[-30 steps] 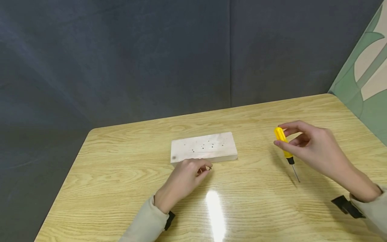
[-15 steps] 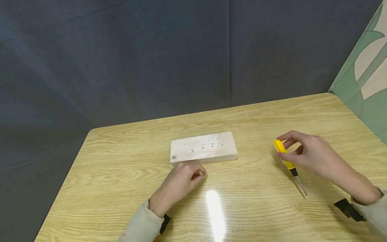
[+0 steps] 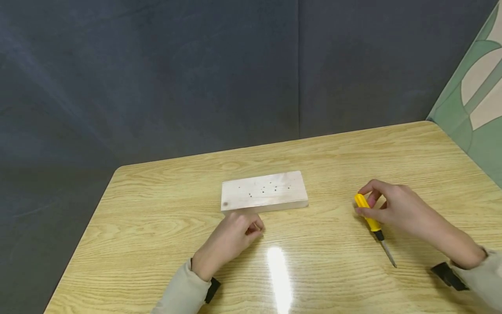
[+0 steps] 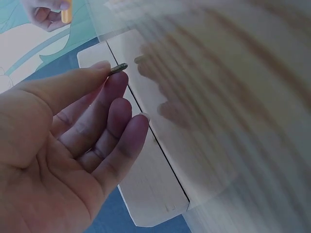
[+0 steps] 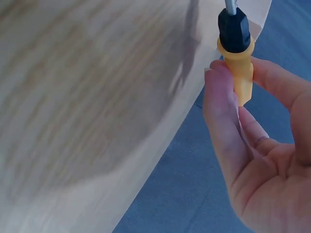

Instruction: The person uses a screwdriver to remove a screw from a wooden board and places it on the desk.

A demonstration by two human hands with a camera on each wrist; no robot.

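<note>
My left hand is just in front of a pale wooden block. In the left wrist view, its thumb and forefinger pinch a small metal screw, one end sticking out past the fingertips; the other fingers are loosely bent. Off to the right, my right hand holds a screwdriver by its yellow handle between thumb and fingers. The shaft slants down toward the table, pointing to the near right. The right wrist view shows the screwdriver's black collar beyond the fingertips.
Several small dark holes dot the block's top face, and a knot marks its near left corner. All stands on a wood-grain table. A dark cloth hangs behind it, and a green patterned panel borders the right side.
My right hand has lowered toward the table with the screwdriver, moving nearer to me. The left hand has drawn slightly left and nearer, still pinching the screw. The block has stayed put.
</note>
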